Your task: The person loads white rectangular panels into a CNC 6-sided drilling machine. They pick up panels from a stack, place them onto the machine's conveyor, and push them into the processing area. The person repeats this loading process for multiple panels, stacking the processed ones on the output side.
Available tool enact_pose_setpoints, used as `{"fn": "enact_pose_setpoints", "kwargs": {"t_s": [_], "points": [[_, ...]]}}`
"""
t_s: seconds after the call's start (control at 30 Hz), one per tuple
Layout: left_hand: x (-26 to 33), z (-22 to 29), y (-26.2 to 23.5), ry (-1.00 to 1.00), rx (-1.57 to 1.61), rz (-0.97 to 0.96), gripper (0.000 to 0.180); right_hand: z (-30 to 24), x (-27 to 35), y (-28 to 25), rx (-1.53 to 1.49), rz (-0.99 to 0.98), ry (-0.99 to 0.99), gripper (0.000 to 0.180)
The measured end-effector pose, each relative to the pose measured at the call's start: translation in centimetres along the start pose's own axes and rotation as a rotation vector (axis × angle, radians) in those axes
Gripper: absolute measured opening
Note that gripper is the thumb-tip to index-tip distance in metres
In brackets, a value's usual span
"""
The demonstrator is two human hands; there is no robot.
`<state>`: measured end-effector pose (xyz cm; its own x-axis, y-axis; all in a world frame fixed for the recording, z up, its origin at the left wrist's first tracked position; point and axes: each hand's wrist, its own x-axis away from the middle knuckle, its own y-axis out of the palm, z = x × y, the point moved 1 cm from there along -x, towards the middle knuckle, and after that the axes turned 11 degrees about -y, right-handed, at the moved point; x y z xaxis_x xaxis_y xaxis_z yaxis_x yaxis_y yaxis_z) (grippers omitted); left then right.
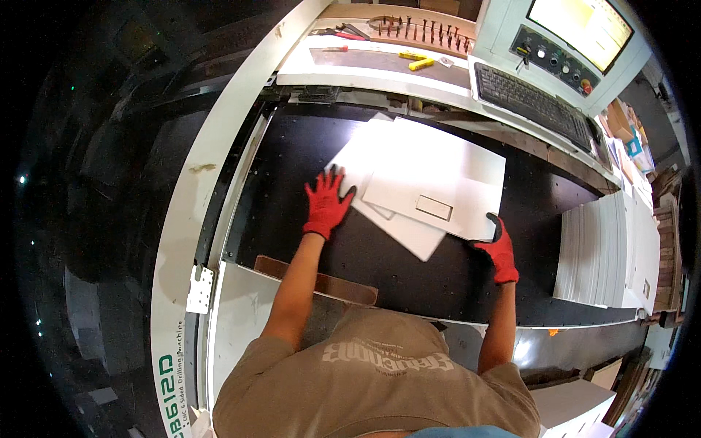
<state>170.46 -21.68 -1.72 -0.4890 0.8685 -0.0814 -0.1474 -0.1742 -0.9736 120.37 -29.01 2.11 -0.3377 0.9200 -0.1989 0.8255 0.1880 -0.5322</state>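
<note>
Two flat white panels overlap on the black table bed. The upper panel [442, 168] has a small rectangular cutout near its near edge. Beneath it, turned at an angle, is the lower panel [401, 233], largely covered. My left hand [328, 204], in a red glove with dark fingertips, lies with fingers spread at the lower panel's left edge. With its thumb and fingers around the upper panel's near right corner, my right hand [499, 252], gloved alike, grips that panel. Its lower fingers are partly hidden.
A tall stack of white panels [595, 252] stands on the right. Behind the black bed [292, 146] runs a ledge with yellow cutters [420, 63], pliers [350, 32] and several drill bits [427, 31]. A keyboard [533, 102] and control panel [558, 58] are at far right.
</note>
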Motion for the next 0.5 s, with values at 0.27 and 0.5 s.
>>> {"fn": "enact_pose_setpoints", "kwargs": {"t_s": [0.27, 0.5], "points": [[1.2, -13.6, -3.5, -0.220, 0.037, 0.053, 0.080, 6.0, 5.9, -9.6, -0.127, -0.053, 0.178, 0.109], [5.0, -16.4, -5.1, -0.228, 0.086, 0.202, 0.078, 12.5, 9.2, -21.1, 0.006, -0.135, 0.207, 0.110]]}}
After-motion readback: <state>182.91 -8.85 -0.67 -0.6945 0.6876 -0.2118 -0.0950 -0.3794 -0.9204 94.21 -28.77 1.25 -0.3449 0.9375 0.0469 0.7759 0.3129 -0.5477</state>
